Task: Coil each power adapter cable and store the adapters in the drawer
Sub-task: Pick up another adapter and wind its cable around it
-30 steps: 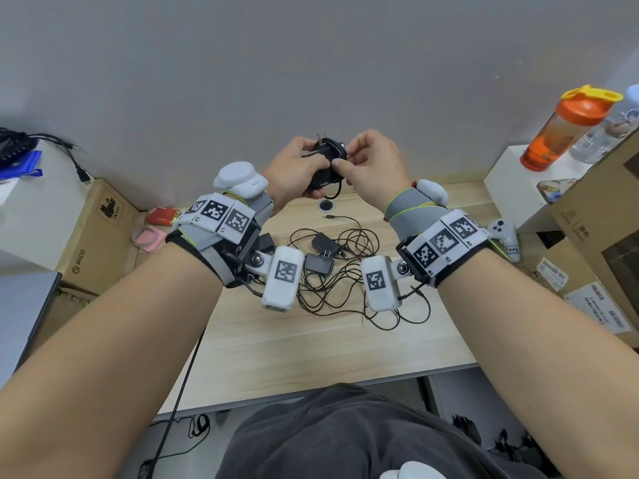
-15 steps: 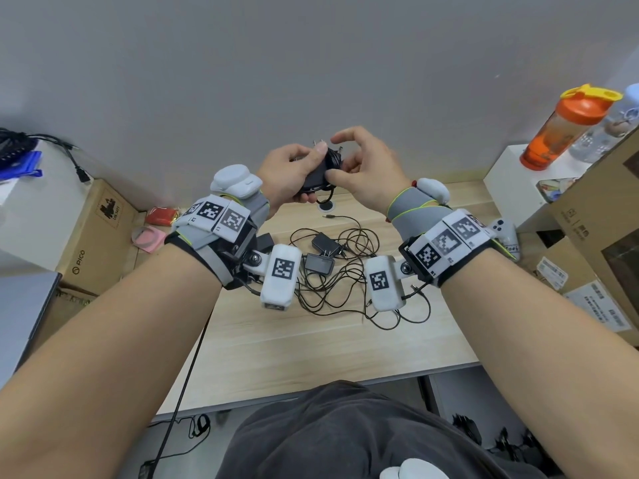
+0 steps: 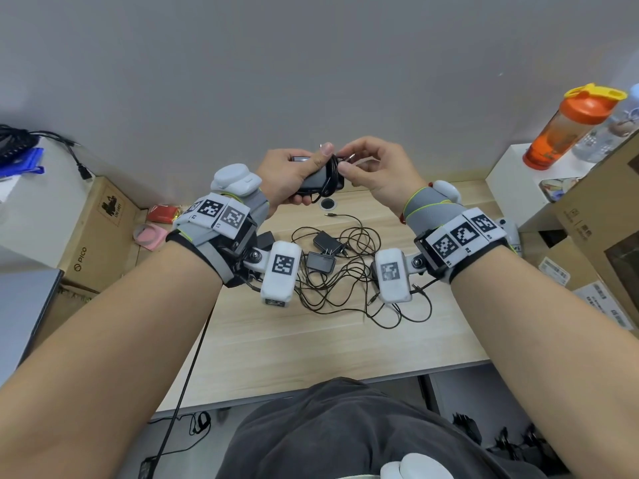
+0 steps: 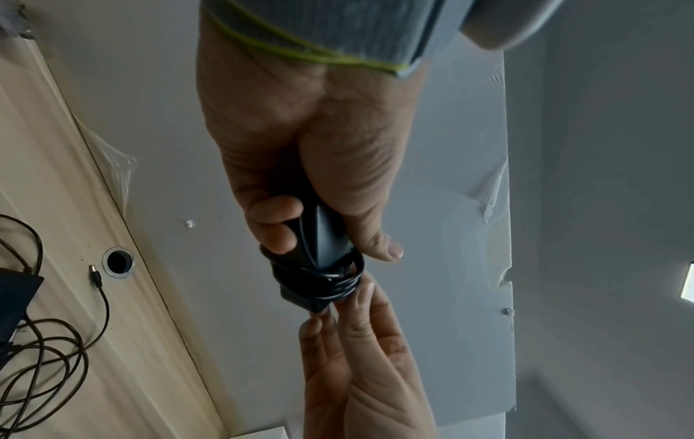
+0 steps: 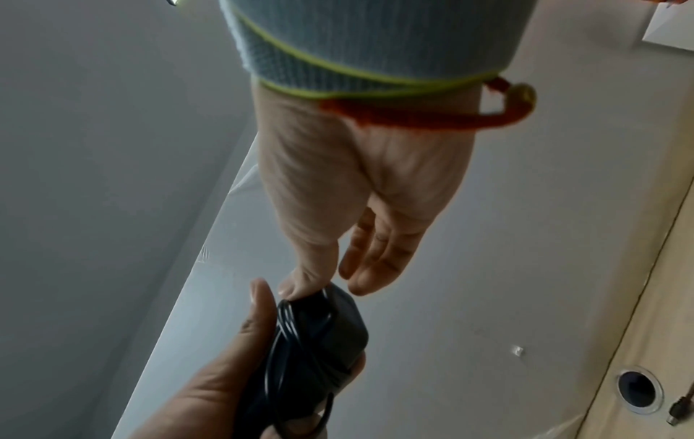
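Counter (image 3: 311,347): light wood, nearest the body; bears the unsorted stock.
Loose adapters (image 3: 323,252): two black bricks in a tangle of thin cable (image 3: 349,292), mid-counter, below both wrists; not yet coiled.
Left hand (image 3: 288,174): raised above the far edge, fingers and thumb curled round the held adapter (image 3: 316,183).
Held adapter: black brick, cable wound in turns about its right end; long axis runs left to right, toward the other hand.
Right hand (image 3: 375,171): just right of the brick, thumb on the winding; forefinger appears to pinch the cable's tip; other fingers loose.
Drawer: not in view.
Step, by judgement: securing the cable end.
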Demonstrator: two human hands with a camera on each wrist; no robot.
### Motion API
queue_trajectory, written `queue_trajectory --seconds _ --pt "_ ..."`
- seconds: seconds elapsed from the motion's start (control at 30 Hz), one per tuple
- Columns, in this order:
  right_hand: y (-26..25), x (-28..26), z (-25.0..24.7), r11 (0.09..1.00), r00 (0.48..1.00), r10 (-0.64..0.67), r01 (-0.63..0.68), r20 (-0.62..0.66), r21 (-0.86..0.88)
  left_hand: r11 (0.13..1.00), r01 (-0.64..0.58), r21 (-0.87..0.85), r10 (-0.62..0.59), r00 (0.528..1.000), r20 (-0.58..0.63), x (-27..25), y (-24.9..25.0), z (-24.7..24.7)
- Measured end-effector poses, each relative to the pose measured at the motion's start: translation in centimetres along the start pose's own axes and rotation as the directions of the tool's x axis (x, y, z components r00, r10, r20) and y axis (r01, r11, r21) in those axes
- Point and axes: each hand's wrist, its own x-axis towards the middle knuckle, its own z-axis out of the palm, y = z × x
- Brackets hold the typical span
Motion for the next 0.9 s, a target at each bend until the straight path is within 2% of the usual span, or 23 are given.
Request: queue_trajectory --seconds 0.07,0.23,0.47,0.67,0.8,0.9 --pt "0.1 0.0 0.0 0.999 1.0 0.004 -0.004 -0.002 0.048 1.0 0.0 0.012 0.0 1.0 0.008 0.0 -0.1 0.0" --pt "0.3 0.5 -0.2 0.992 0.99 0.054 -0.038 -0.132 0.123 0.998 0.0 0.057 -0.003 0.999 0.043 0.0 -0.1 -0.2" --pt "0.8 0.6 0.1 0.996 0.981 0.081 -0.087 -0.175 -0.027 0.986 0.003 0.165 -0.025 0.992 0.128 0.2 -0.2 -0.1" --pt "0.2 0.3 0.4 0.99 0.983 0.143 -0.141 -0.111 0.027 0.991 0.002 0.137 -0.029 0.98 0.195 0.1 -0.2 0.2" --pt "0.4 0.7 0.3 0.979 0.98 0.134 -0.154 -0.147 -0.134 0.979 -0.012 0.203 -0.037 0.971 0.237 0.0 -0.1 0.6" --pt "1.0 1.3 0.3 0.965 0.97 0.161 -0.193 -0.184 -0.175 0.969 -0.033 0.246 -0.025 0.973 0.228 0.2 -0.1 0.7"
